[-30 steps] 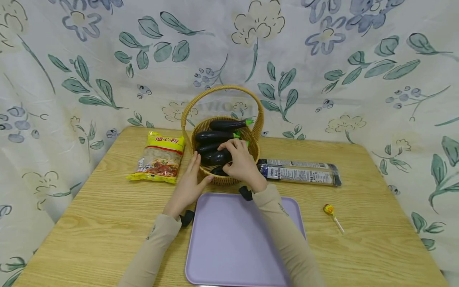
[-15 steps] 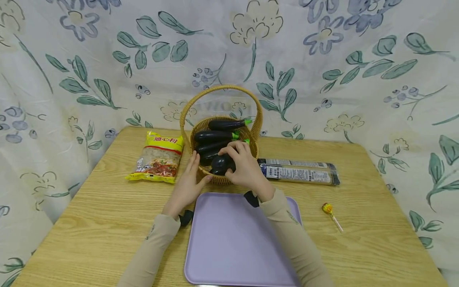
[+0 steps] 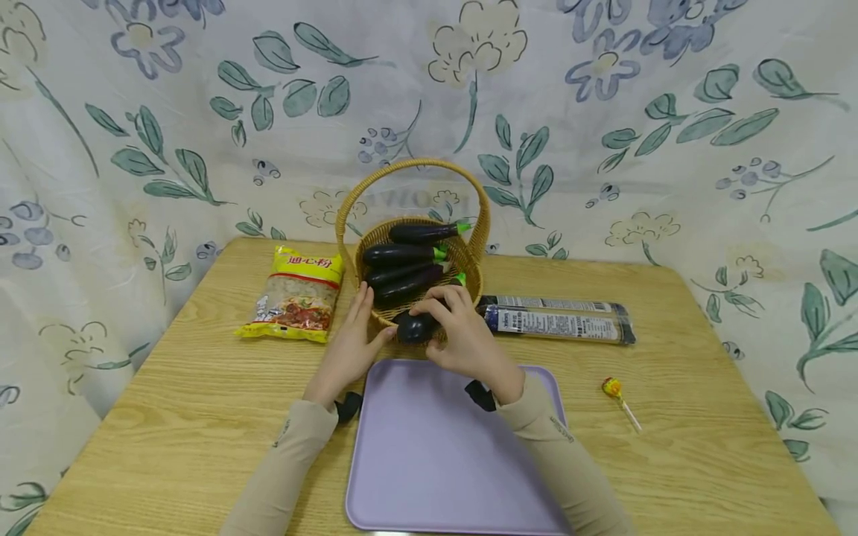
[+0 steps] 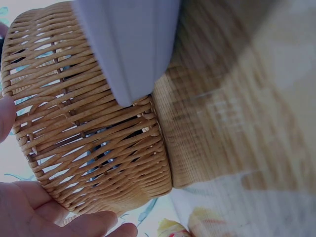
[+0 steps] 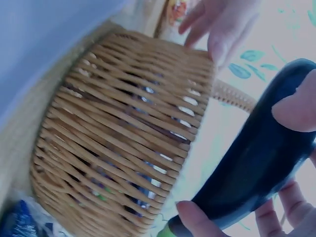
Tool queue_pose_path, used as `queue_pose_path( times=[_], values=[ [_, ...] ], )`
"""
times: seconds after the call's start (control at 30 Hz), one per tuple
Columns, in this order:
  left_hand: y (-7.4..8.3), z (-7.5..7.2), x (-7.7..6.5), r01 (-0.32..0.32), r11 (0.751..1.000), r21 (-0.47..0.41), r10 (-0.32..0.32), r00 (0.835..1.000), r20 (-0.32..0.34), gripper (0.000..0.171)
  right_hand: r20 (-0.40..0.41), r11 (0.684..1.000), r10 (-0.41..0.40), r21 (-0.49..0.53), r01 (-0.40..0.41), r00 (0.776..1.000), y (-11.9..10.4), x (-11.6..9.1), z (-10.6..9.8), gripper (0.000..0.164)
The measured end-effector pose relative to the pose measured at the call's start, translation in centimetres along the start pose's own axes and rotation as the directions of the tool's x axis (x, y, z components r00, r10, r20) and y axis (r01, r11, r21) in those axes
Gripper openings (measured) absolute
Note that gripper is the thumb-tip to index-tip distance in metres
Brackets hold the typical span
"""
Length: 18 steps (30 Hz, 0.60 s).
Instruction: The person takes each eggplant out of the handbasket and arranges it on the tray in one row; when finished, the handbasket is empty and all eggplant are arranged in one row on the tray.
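My right hand point(image 3: 469, 335) grips a dark, glossy eggplant point(image 3: 414, 328) over the front rim of the wicker basket. In the right wrist view this eggplant point(image 5: 242, 163) lies across the thumb and fingers, above the basket's rim, its green stem end at the bottom. My left hand point(image 3: 350, 344) rests on the basket's left side, fingers straight and thumb spread toward the front rim. Several more eggplants point(image 3: 402, 255) lie stacked inside the tall-handled basket point(image 3: 481, 246). The left wrist view shows fingers point(image 4: 94, 222) along the woven wall point(image 4: 94, 128).
A lilac tray point(image 3: 429, 439) lies in front of the basket, beneath the right forearm. To the left is a yellow bag of pasta point(image 3: 302, 294); to the right, long clear packs point(image 3: 563, 322) with labels. A lollipop point(image 3: 613, 388) lies farther right on the wooden table point(image 3: 697, 447).
My right hand has pulled the eggplant off the stack, toward me and over the basket's front rim. The left hand has stayed at the basket's side.
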<state>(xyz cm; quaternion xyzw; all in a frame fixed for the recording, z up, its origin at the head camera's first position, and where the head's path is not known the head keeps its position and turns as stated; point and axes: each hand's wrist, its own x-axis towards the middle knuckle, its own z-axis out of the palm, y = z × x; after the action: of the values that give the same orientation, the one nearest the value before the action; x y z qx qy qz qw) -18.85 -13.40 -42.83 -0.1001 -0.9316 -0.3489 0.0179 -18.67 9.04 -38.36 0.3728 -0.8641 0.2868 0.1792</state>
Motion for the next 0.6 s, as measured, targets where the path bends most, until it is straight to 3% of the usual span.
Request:
queue_pose_path(
  times=[0.2,0.6],
  values=[
    [-0.1,0.0,0.0,-0.012,1.0,0.015,0.012,1.0,-0.02,0.09,-0.051,1.0,-0.022,0.006,0.022,0.998,0.8,-0.7,0.4,0.05],
    [-0.1,0.1,0.0,-0.01,1.0,0.011,0.01,1.0,-0.012,0.088,-0.045,0.999,-0.025,0.027,0.027,0.999,1.3,-1.4,1.0,0.051]
  ],
)
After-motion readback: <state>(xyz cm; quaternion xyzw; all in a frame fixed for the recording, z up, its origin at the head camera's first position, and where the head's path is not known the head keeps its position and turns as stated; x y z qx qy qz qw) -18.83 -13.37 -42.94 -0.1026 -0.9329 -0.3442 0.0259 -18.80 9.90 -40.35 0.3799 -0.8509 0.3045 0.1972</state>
